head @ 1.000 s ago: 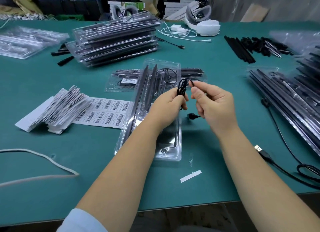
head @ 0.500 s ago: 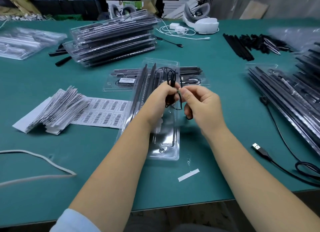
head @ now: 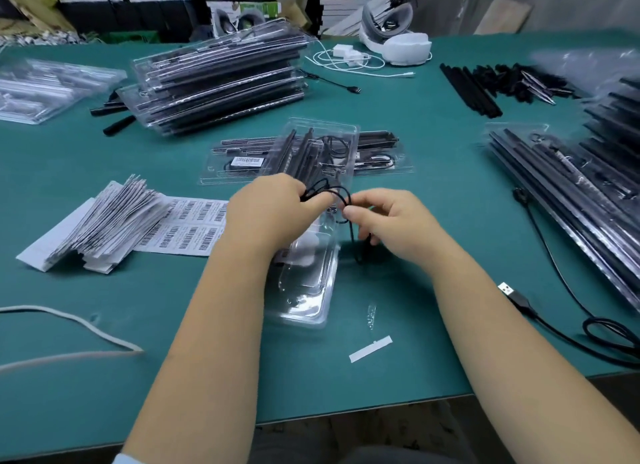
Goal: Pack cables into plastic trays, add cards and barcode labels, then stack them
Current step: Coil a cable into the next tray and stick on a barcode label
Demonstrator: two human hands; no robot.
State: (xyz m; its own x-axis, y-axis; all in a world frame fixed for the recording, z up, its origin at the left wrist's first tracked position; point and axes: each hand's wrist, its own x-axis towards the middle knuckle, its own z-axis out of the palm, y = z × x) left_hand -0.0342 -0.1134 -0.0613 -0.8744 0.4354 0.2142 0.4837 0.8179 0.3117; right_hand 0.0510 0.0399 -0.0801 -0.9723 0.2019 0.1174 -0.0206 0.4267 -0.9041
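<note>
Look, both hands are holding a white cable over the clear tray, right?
Not quite: the cable is black, not white. The head view shows the left hand and right hand both holding it over the clear tray.

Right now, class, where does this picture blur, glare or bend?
Head view: the clear bags at far right smear into blur; glare streaks the stacked trays; the wide lens bows the table edge; both hands, left and right, stay fairly sharp on the black cable.
</note>
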